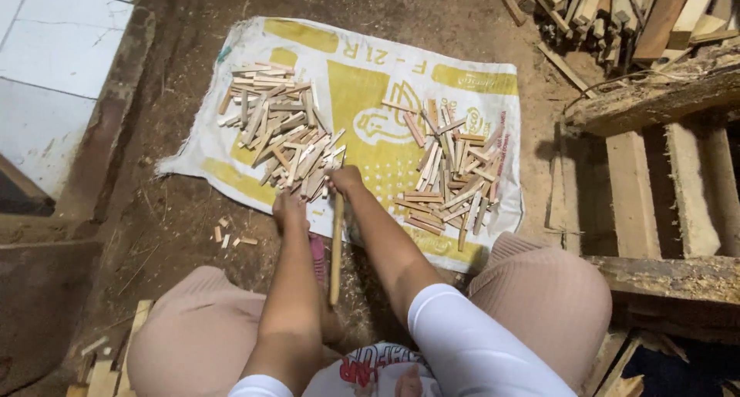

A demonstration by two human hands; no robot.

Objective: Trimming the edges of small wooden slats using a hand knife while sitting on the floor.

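At the bottom of the frame the person sits low on the dirt floor, knees spread to either side. Between the knees, just below centre, a long wooden stick point(336, 247) stands nearly upright. The right hand point(345, 179) is closed around its top end. The left hand point(289, 210) sits just beside it to the left, fingers curled downward; whether they grip anything I cannot tell from here.

The stick looks light, stiff and dry, rough enough not to slip, probably splintery along the edges. Holding it near the top, as the right hand does, seems the natural grip.

Beyond the hands a white and yellow sack point(401, 77) lies flat on the ground. On it, left of centre, is a heap of short wood pieces point(277, 131), and right of centre a second heap point(451, 173). A few chips point(227, 233) lie on the dirt at the sack's near left edge. Upper right, rough planks point(617, 11) are stacked.
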